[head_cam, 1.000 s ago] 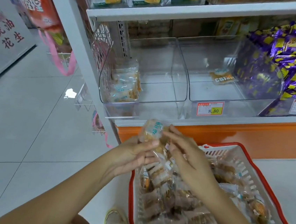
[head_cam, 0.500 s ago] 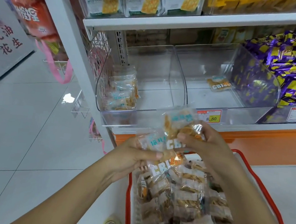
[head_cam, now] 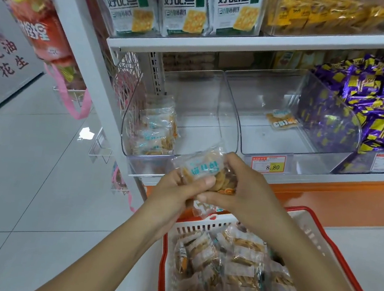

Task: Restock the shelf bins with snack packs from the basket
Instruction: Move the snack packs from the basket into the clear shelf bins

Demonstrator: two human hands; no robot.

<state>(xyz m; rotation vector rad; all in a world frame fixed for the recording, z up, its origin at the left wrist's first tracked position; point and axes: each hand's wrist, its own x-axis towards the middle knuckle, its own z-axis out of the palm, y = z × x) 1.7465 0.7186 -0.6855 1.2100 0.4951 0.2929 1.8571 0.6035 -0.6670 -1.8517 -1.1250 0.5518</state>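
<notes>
Where the tiled floor [head_cam: 29, 175] ends, clear bins [head_cam: 197, 103] line white shelving [head_cam: 268, 45].

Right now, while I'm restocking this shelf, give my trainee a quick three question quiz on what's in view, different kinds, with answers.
1. True or false: the middle clear bin holds just one pack.
2. The snack packs held above the basket are gripped by: A) one hand, B) both hands, C) neither.
3. Fill in: the basket's rim is coloured ___.

Key: 1 true. 2 B, left hand and right hand. 3 red.
</notes>
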